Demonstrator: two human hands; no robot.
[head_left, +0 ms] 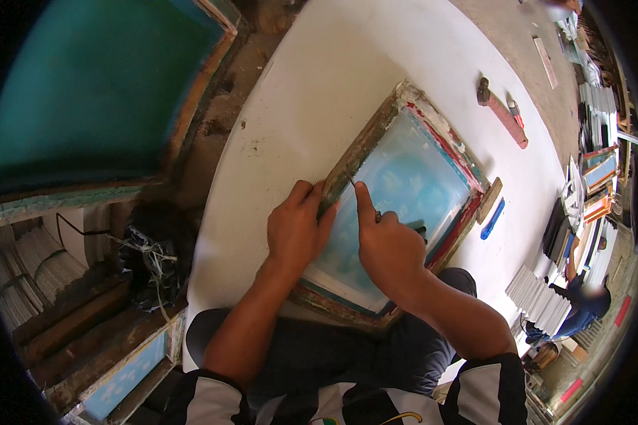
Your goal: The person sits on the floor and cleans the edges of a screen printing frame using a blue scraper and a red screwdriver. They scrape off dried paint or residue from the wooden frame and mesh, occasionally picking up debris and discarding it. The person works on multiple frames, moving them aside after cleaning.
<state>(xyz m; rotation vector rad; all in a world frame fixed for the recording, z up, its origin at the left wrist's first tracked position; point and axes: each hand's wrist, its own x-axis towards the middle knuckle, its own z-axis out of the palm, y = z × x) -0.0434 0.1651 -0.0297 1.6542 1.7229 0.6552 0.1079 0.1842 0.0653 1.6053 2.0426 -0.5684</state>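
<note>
A screen-printing frame (pixel 454 134) lies tilted across my lap and the white board, its worn wood stained red and green. Pale blue mesh (pixel 397 177) with faint leaf-like shapes fills it. My left hand (pixel 296 225) grips the frame's left wooden rail, thumb on the inner side. My right hand (pixel 392 248) is closed around a thin-bladed tool (pixel 421 231), its dark handle end showing past the palm. The forefinger stretches along the tool, whose tip meets the mesh's edge at the left rail, close to my left hand. The grip hides most of the tool.
On the white board (pixel 319 64) lie a hammer (pixel 503 113), a small red-handled tool (pixel 515 111), a wooden strip (pixel 489 200) and a blue cutter (pixel 493 218). A large green screen (pixel 99 92) stands left. At right, a person (pixel 585 304) is near stacked sheets (pixel 539 297).
</note>
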